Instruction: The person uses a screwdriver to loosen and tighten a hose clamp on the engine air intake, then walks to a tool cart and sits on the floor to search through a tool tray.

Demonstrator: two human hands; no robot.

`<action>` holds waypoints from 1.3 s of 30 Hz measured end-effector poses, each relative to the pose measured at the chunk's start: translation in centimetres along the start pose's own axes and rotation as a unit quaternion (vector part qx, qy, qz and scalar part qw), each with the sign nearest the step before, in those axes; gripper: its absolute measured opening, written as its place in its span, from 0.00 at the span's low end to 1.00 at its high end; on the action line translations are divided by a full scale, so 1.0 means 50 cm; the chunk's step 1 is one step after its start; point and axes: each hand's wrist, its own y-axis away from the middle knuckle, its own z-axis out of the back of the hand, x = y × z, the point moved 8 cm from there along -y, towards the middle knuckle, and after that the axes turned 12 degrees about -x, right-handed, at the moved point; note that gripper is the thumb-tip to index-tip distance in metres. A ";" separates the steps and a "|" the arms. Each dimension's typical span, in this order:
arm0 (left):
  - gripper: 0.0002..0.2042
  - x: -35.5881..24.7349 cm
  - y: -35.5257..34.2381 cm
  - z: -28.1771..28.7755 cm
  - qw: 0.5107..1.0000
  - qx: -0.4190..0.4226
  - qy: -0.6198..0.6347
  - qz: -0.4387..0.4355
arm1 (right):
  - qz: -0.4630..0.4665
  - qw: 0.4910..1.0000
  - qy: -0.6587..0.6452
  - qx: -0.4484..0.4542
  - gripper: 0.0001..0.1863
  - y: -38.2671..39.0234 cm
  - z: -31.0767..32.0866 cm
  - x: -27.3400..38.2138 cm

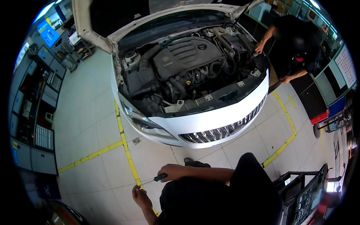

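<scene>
My right hand (173, 172), low in the middle of the head view, is closed round the dark handle (159, 177) of a tool like a screwdriver, whose thin shaft (148, 181) points down-left. My left hand (142, 197) is closed near the shaft's far end, fingertips together; what they pinch is too small to make out. Beyond my hands stands a white car (167, 123) with its hood (93, 22) raised, showing the engine cover (187, 58).
A co-worker (298, 41) in dark clothing leans at the car's right side. Yellow tape (127, 153) marks the tiled floor. Grey cabinets (45, 146) line the left. A black cart with an open toolset (305, 193) stands at lower right, near my body.
</scene>
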 end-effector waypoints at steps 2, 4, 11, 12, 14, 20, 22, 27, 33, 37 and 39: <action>0.14 -0.001 -0.077 0.008 1.000 -0.016 0.026 0.003 | 0.002 1.000 0.019 0.012 0.18 -0.079 0.007 0.035; 0.14 -0.035 -0.156 0.021 0.999 -0.009 0.051 0.001 | 0.013 0.999 0.011 0.027 0.19 -0.173 -0.007 0.048; 0.10 -0.059 -0.454 -0.019 0.992 0.096 0.054 0.055 | -0.116 0.989 -0.066 -0.056 0.24 -0.371 -0.002 0.002; 0.09 -0.069 -0.502 -0.018 0.992 0.112 0.051 0.042 | -0.155 0.981 -0.101 -0.060 0.24 -0.389 -0.002 0.027; 0.06 -0.094 -0.587 -0.040 0.979 0.159 0.098 0.080 | -0.190 0.966 -0.152 -0.091 0.24 -0.426 -0.009 0.041; 0.01 -0.217 -0.815 -0.112 0.962 0.251 0.073 0.081 | -0.146 0.955 -0.159 -0.204 0.24 -0.562 -0.002 0.107; 0.02 -0.240 -0.870 -0.162 0.949 0.303 0.053 0.068 | -0.144 0.950 -0.136 -0.239 0.23 -0.597 0.031 0.108; 0.05 -0.291 -0.918 -0.342 0.941 0.333 -0.053 0.005 | -0.189 0.872 -0.268 -0.363 0.17 -0.678 0.154 0.014; 0.07 -0.325 -0.945 -0.521 0.917 0.364 -0.148 -0.065 | -0.212 0.855 -0.221 -0.418 0.21 -0.750 0.334 -0.061; 0.07 -0.293 -0.976 -0.661 0.855 0.461 -0.232 -0.055 | -0.193 0.864 -0.155 -0.438 0.20 -0.771 0.421 -0.061; 0.07 -0.280 -0.986 -0.724 0.829 0.495 -0.257 -0.038 | -0.197 0.853 -0.151 -0.458 0.19 -0.738 0.438 -0.064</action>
